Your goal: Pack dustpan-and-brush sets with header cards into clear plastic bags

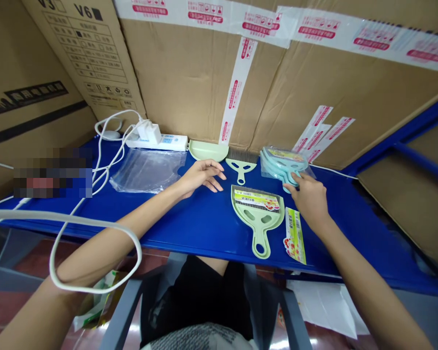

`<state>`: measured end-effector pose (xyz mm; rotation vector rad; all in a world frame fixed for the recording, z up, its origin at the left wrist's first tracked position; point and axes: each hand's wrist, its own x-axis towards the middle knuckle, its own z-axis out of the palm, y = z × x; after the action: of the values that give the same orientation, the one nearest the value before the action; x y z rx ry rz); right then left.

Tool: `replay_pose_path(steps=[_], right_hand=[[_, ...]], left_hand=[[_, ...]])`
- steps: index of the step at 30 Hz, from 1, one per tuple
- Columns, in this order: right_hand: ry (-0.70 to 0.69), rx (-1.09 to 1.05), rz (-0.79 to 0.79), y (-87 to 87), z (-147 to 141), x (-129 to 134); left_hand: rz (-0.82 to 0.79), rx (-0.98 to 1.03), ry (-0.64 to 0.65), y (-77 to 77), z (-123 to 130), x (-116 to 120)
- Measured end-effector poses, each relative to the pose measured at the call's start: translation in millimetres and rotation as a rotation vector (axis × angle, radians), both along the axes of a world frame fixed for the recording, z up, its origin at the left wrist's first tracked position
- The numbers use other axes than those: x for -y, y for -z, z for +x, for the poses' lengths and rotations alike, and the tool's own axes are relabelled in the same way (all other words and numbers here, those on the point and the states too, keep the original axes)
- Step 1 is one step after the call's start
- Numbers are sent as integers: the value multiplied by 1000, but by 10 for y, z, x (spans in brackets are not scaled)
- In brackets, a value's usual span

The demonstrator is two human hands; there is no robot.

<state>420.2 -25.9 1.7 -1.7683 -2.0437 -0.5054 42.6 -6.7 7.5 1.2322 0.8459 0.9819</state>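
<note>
My right hand [310, 197] grips the handle end of a light-blue dustpan and brush set [282, 163], wrapped in clear plastic, at the back right of the table. Fingers apart and holding nothing, my left hand [203, 178] hovers in front of a pale green dustpan [209, 149]. Just right of that hand lies a small green brush [241, 167] with dark bristles. Nearer me, a second green brush rests inside a green dustpan [259, 221], with a printed label [255, 198] across its bristles. A loose label card [295, 236] lies beside this set.
Clear plastic bags [149, 170] lie at the left of the blue table [197, 221]. Behind them are a white power strip [173, 142] and looping white cables [104, 170]. Large cardboard boxes [190, 78] wall off the back. One cable hangs across my left forearm.
</note>
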Motion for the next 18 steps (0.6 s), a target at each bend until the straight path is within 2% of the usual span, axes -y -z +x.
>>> replay_pose_path(steps=[8, 14, 18], right_hand=[[-131, -175, 3, 96, 133, -39], [-184, -402, 17, 172, 55, -23], [-164, -422, 42, 191, -6, 1]], left_hand=[[16, 16, 14, 33, -10, -14], [14, -2, 7, 63, 7, -12], [11, -24, -1, 55, 17, -8]])
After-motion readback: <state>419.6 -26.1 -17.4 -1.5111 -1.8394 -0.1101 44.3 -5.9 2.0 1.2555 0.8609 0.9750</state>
